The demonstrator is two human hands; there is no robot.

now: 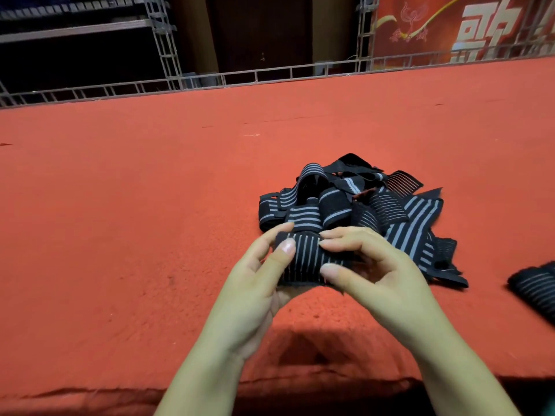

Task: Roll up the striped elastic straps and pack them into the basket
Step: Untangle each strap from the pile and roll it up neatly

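Note:
A black elastic strap with grey stripes [306, 259] is held between both hands just above the red carpet. My left hand [255, 283] grips its left end, thumb on top. My right hand [369, 271] pinches its right end between thumb and fingers. The strap's free length runs back into a loose heap of striped straps [390, 211] lying right behind my hands. A rolled strap [534, 286] lies on the carpet at the right edge. No basket is in view.
The red carpeted surface [135, 220] stretches wide to the left and back. Its front edge [90, 391] drops off just below my forearms. A metal truss rail [270, 75] borders the far side, with a red banner [450, 25] behind it.

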